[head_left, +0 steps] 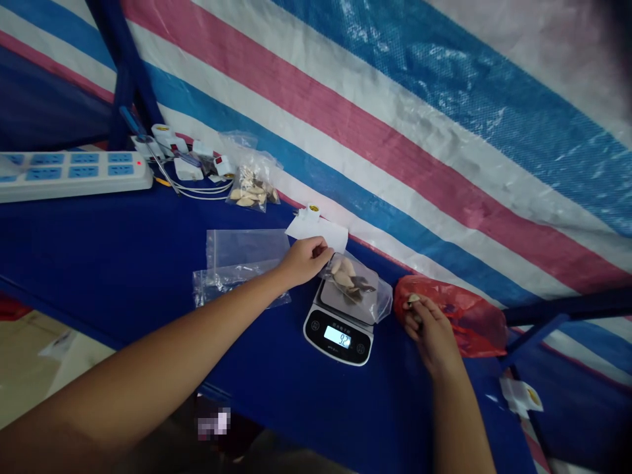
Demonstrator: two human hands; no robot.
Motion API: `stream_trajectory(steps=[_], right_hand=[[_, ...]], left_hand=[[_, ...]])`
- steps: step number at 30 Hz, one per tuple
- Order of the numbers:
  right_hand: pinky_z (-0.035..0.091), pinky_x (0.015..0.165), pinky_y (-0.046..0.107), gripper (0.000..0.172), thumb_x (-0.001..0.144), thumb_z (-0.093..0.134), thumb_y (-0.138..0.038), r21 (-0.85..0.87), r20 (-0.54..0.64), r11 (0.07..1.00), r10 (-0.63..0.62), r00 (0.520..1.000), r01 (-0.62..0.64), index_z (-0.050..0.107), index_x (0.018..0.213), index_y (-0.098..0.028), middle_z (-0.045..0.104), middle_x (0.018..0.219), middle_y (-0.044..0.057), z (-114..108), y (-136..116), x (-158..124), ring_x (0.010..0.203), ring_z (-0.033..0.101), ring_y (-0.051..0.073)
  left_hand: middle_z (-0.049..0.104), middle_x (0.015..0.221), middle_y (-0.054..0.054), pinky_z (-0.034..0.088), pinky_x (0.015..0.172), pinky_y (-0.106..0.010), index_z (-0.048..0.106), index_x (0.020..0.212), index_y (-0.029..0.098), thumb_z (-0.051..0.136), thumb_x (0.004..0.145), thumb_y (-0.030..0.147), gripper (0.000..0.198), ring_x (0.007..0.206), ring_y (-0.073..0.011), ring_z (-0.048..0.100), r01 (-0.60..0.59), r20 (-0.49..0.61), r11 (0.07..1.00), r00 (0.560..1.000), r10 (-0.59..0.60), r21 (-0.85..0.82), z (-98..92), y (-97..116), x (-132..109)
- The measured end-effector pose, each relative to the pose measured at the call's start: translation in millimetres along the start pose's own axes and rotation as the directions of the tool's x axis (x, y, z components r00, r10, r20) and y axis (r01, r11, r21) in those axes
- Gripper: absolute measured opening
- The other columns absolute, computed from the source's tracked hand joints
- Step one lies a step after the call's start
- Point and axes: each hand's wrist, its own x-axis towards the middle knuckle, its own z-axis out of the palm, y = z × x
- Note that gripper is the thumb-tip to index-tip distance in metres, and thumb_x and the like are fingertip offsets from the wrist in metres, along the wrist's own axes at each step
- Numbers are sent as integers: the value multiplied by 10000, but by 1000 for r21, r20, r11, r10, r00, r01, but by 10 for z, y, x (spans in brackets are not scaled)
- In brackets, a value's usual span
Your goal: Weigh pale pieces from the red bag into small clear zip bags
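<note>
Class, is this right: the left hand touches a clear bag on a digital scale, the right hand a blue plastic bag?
No, the head view shows a red plastic bag at the right hand; the left hand touches the clear bag on the digital scale.

Upper left of the frame: white power strip (74, 174), blue-handled screwdriver (132, 122), white plug adapters (187, 170), looped white cable (205, 191). Across the top: pink, white and blue striped tarpaulin (395, 131). Lower left: blue tabletop (123, 250).

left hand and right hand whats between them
In the head view, a digital scale with a clear plastic bag on it sits between the left hand and the right hand.
</note>
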Motion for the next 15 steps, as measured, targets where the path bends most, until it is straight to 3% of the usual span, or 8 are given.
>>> stream_trajectory(steps=[5, 9, 15], right_hand=[[259, 388, 154, 506, 569, 921, -521, -72, -108, 995, -73, 991, 66, 702, 888, -195, 650, 807, -4, 7, -29, -49, 478, 373, 29], [302, 420, 178, 449, 612, 894, -496, -123, -196, 984, -150, 969, 128, 689, 878, -198, 636, 738, -15, 85, -185, -128, 478, 382, 42], [223, 405, 231, 282, 737, 761, -464, -262, -156, 944, -246, 957, 200, 659, 803, -209, 487, 573, -54, 213, -365, -85, 441, 333, 79]], left_hand=[[464, 588, 44, 329, 611, -285, 483, 661, 199, 566, 875, 394, 300, 585, -105, 420, -18, 9, 1000, 1000, 19, -21, 21, -27, 42], [479, 594, 43, 329, 613, -286, 504, 675, 196, 563, 879, 393, 289, 589, -105, 428, -21, 14, 999, 1000, 22, -42, 34, -46, 49], [458, 598, 45, 324, 617, -293, 483, 660, 196, 546, 891, 425, 332, 594, -105, 419, -6, -3, 996, 1000, 6, -92, 20, -28, 65]])
